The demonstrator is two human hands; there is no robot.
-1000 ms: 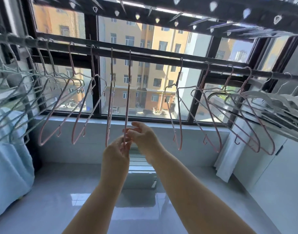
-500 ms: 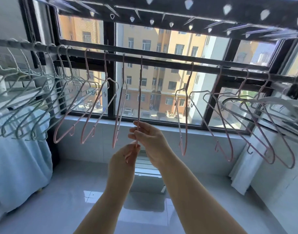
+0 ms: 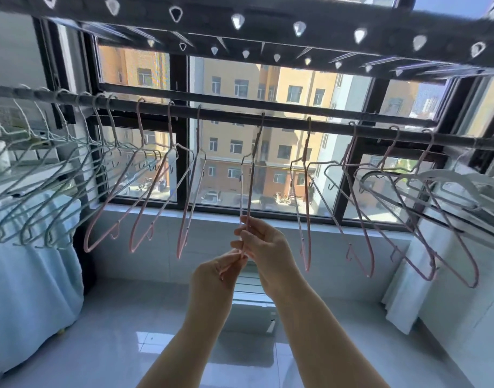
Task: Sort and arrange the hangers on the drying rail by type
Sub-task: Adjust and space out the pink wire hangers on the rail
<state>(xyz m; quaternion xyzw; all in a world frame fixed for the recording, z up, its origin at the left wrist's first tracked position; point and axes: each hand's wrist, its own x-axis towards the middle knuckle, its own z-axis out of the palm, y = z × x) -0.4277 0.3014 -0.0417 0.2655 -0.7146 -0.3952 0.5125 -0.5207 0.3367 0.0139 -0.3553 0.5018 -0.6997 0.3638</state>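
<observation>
A dark drying rail runs across the window. One pink wire hanger hangs from it at the middle, seen edge-on. My right hand pinches its lower part, and my left hand just below grips its bottom end. Three pink hangers hang to the left of it and several more pink hangers to the right. Several pale green hangers crowd the rail's left end. White plastic hangers bunch at the right end.
A perforated overhead rack bar spans above the rail. Pale blue cloth hangs at the left over the floor. A white curtain hangs at the right beside a wall. The window sill lies behind the hangers.
The view has swung so the rail and hangers sit further right in frame. Both hands keep hold of the same pink hanger, now with a wider gap to the pink ones on its left.
</observation>
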